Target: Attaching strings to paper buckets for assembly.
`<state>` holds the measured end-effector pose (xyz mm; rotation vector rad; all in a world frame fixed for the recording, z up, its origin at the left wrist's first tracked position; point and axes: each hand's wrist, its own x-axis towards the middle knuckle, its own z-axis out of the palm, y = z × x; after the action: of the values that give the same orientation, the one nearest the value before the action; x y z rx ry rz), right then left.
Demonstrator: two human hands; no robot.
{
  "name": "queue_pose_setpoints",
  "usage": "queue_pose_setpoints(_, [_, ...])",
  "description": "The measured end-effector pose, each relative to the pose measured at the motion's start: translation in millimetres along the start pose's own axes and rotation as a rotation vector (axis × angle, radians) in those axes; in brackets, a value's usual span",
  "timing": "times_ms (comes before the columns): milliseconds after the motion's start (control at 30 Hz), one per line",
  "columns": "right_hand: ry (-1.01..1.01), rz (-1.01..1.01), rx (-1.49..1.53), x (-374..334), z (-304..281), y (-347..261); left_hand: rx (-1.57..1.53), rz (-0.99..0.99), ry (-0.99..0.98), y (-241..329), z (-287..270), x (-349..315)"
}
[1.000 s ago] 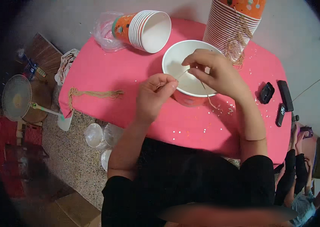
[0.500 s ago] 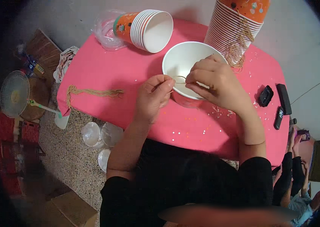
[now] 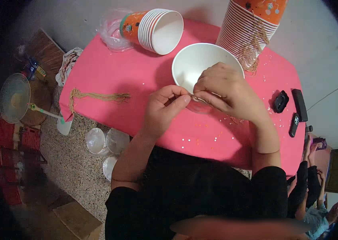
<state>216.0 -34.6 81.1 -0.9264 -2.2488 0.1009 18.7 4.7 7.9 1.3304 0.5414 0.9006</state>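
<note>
Over the near rim of a white-lined paper bucket point(image 3: 181, 64), both hands pinch a thin tan cord point(image 3: 193, 97). My left hand point(image 3: 165, 107) is closed, thumb and index finger pressed together on one side of the cord. My right hand point(image 3: 229, 90) bends over the bucket's near right side, its fingertips closed on the same cord and almost touching the left ones. Most of the cord is hidden by the fingers. A bundle of similar tan cords point(image 3: 101, 96) lies at the table's left edge.
Nested orange paper buckets point(image 3: 168, 32) lie on their side at the back; a tall stack point(image 3: 241, 38) with cords draped over it stands back right. A black tray point(image 3: 281, 101) and remote control point(image 3: 294, 125) lie right on the pink-covered table point(image 3: 145, 68). Another person point(image 3: 317, 216) sits far right.
My hands have come closer together, the left moving slightly right. The small loop of cord seen between them earlier has been drawn in and is mostly covered by the fingers.
</note>
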Motion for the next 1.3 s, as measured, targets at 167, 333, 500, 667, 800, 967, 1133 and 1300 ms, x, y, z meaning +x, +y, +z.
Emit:
queue_pose_setpoints(167, [-0.003, 0.021, -0.025, 1.6, 5.1, 1.1, -0.073, -0.016, 0.005, -6.1, -1.5, -1.6])
queue_pose_setpoints(333, [-0.005, 0.022, -0.034, 0.6, 7.2, 1.1, -0.067, 0.014, -0.006, -3.0, 3.5, -2.3])
queue_pose_setpoints(500, [-0.048, 0.090, 0.053, -0.4, 8.3, 2.3, 0.035, 0.124, 0.031, -9.2, 7.1, -2.7])
queue_pose_setpoints(667, [-0.147, 0.235, 0.239, 1.3, 8.7, 2.8, 0.181, 0.421, 0.130, -15.5, 12.8, -0.3])
queue_pose_setpoints(800, [-0.151, 0.243, 0.273, -0.3, 9.3, 5.5, 0.164, 0.453, 0.164, -19.3, 15.6, 0.6])
queue_pose_setpoints(967, [-0.212, 0.348, 0.293, 0.6, 7.7, 4.5, 0.328, 0.468, 0.202, -17.0, 9.5, -1.3])
queue_pose_setpoints(1133, [0.048, 0.186, 0.133, 2.6, 16.6, -6.1, 0.003, 0.229, 0.189, -3.8, 11.7, -0.4])
queue_pose_setpoints(1300, [0.055, 0.107, 0.076, 0.4, 23.1, -1.5, -0.428, -0.066, -0.073, -2.9, -4.8, 1.1])
